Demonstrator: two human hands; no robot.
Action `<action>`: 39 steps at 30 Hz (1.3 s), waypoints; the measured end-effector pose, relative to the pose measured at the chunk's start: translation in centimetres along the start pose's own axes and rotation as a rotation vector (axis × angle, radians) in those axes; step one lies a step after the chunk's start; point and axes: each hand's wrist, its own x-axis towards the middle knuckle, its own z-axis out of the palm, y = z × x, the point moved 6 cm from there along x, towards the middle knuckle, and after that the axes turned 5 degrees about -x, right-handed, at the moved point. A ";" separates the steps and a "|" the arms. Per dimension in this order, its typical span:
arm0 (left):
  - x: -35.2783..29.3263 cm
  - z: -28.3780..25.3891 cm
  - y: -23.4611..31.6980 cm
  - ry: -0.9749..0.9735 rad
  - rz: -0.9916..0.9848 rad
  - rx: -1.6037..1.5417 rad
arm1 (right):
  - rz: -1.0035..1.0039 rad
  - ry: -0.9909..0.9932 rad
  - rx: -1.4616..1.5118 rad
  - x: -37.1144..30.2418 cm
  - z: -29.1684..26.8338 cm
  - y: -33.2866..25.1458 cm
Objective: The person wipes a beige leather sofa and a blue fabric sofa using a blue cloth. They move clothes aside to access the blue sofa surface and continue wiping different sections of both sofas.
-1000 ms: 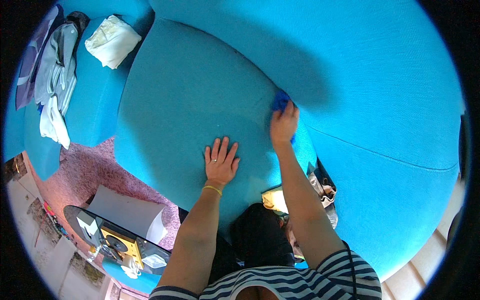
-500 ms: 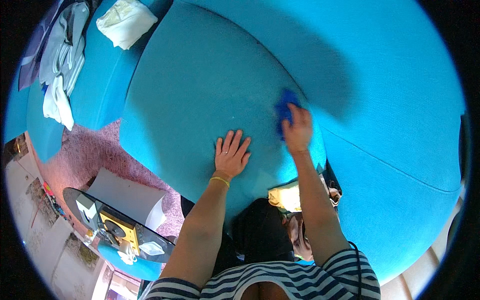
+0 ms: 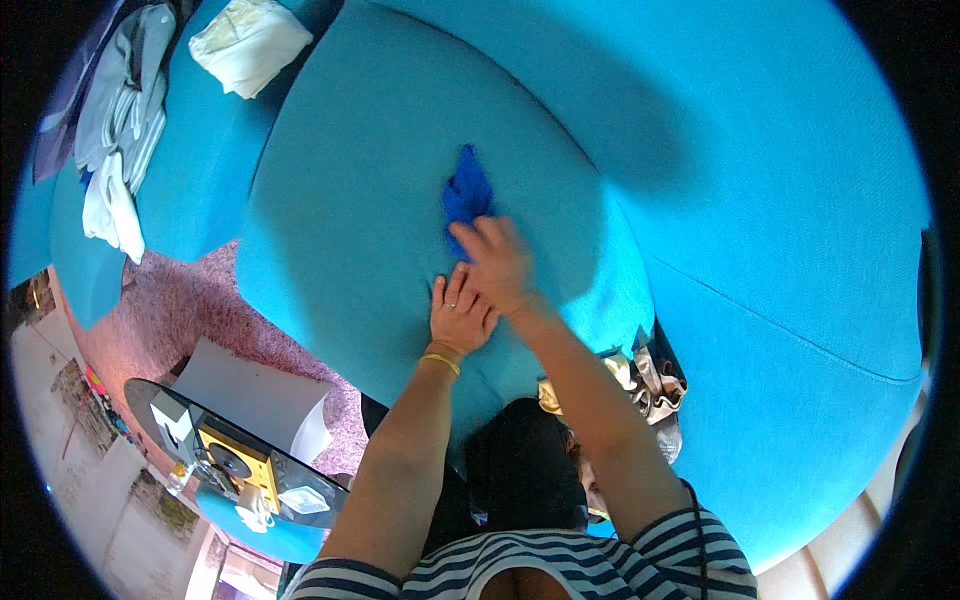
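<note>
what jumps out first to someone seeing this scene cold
A huge turquoise sofa cushion fills the middle of the view. On it, the right hand presses a bright blue cloth, while the left hand lies flat just beside it, a yellow bracelet at the wrist. Pale folded laundry sits at upper left.

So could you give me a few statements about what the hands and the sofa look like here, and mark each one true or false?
1. The right hand presses a blue cloth on the sofa cushion. True.
2. The left hand lies flat on the cushion, holding nothing. True.
3. The left wrist is bare. False: it wears a thin yellow bangle.
4. The cloth is red. False: it is dark blue, darker than the turquoise cushion.
5. Pale folded clothes lie on the sofa at upper left. True.
6. The two hands are far apart. False: the right hand lies just above the left, overlapping its fingertips.
</note>
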 end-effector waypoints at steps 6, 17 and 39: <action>1.4 -2.0 1.4 0.046 0.028 -0.001 | 0.211 0.132 -0.354 1.0 -3.5 12.8; 1.2 -1.9 0.8 0.028 0.011 -0.047 | -0.092 -0.005 0.145 2.2 0.7 -2.0; -6.4 -12.0 -6.2 0.097 -0.304 0.089 | -0.154 -0.164 0.251 -3.8 3.9 -9.7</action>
